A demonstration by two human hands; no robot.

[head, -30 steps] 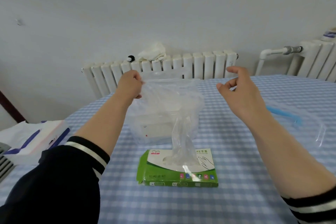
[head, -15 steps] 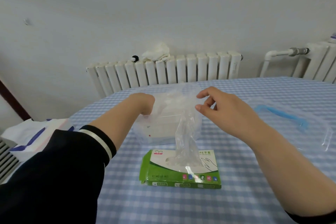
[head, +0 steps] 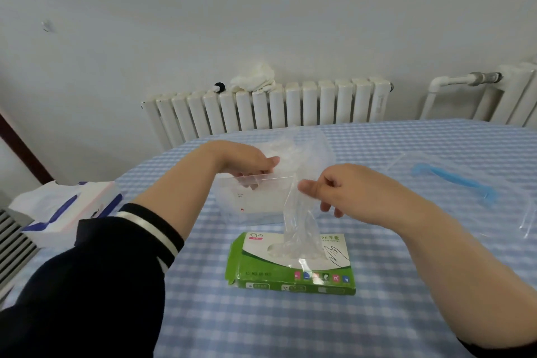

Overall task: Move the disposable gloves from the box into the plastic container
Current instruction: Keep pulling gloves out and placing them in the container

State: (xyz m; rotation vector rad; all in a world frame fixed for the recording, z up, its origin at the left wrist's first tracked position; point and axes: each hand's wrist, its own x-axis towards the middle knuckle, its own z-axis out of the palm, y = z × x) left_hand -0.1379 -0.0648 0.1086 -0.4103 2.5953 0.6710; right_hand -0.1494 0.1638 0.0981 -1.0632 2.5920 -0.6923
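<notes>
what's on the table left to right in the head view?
tissue pack → plastic container → green glove box → clear lid with blue handle. The container and box overlap somewhat in x; the container starts further left.

Home room: radiator (head: 267, 107), checked tablecloth (head: 290, 325), tissue pack (head: 66, 212).

Green-white glove box (head: 293, 270) flat on table; clear glove (head: 299, 229) rising from slot; clear container (head: 232, 206) just behind.

both forearms outstretched, left hand (head: 250, 161) palm down with fingers curled under, right hand (head: 343, 192) fingers pinched
</notes>
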